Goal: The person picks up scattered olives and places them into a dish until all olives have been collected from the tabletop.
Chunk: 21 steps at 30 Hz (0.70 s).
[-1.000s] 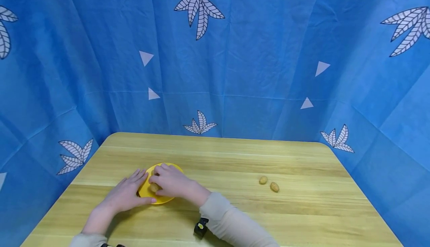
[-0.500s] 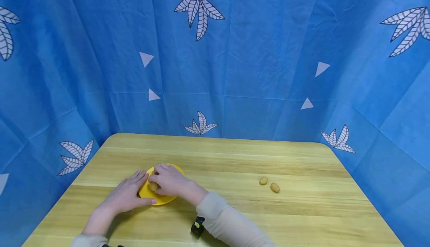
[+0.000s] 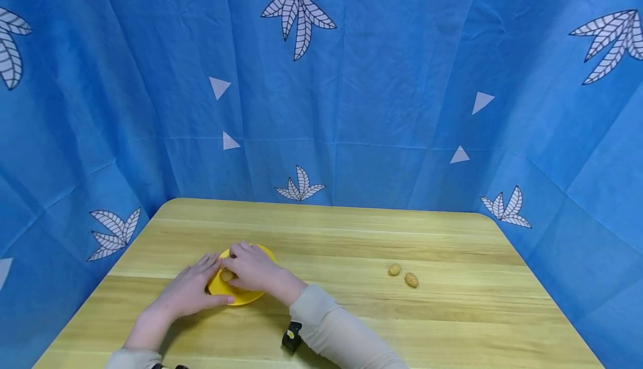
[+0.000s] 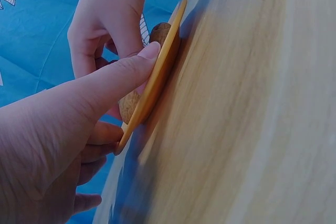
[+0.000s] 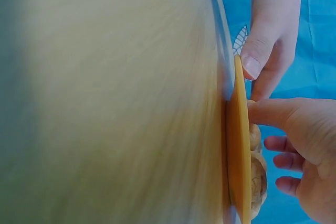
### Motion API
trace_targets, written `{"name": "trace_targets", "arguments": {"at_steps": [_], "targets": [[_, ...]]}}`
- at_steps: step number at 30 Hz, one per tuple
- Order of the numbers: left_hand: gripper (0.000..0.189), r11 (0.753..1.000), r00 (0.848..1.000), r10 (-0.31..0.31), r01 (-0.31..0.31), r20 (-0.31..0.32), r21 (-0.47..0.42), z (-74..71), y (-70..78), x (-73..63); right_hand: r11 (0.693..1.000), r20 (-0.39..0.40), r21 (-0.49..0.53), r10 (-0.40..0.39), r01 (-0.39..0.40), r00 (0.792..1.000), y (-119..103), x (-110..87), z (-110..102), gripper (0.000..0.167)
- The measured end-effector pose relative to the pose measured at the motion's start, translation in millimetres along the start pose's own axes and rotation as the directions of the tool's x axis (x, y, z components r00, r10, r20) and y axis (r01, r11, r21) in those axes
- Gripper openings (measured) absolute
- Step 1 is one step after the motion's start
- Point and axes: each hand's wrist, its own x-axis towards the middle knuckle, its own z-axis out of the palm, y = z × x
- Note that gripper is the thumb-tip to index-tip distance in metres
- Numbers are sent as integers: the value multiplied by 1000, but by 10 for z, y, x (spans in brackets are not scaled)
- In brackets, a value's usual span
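Note:
A shallow yellow plate (image 3: 247,296) lies on the table at the left in the head view, with several walnuts (image 5: 258,184) on it. My left hand (image 3: 188,292) holds the plate's near-left rim, its thumb and fingers spread along the edge. Reaching over the plate, my right hand (image 3: 257,268) pinches a walnut (image 3: 228,275) between thumb and fingers. In the left wrist view that walnut (image 4: 129,107) sits beside the lower end of the plate, and another walnut (image 4: 159,33) is at the upper end. My right fingertips are partly hidden by the thumb in the right wrist view.
Two walnuts (image 3: 403,274) lie on the light wooden table (image 3: 341,235), well to the right of the plate. A blue patterned curtain (image 3: 382,78) surrounds the table's back and sides. A black wrist camera (image 3: 291,338) hangs below the right sleeve.
My right hand has shifted slightly left over the plate, and the walnut at its fingers has moved left and a little farther away with it. My left hand and the plate stay put.

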Motion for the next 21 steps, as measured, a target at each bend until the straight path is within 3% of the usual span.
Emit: {"name": "trace_targets", "arguments": {"at_steps": [10,21], "targets": [[102,1000,1000,8,-8,-5,2,-15,7,-18,1000,22,-4,7,-7,1000,-18,8,-10,40],[106,1000,1000,-1,1,-4,-8,1,-19,-1,999,-46,39,-10,12,999,36,-99,-94,35]]}}
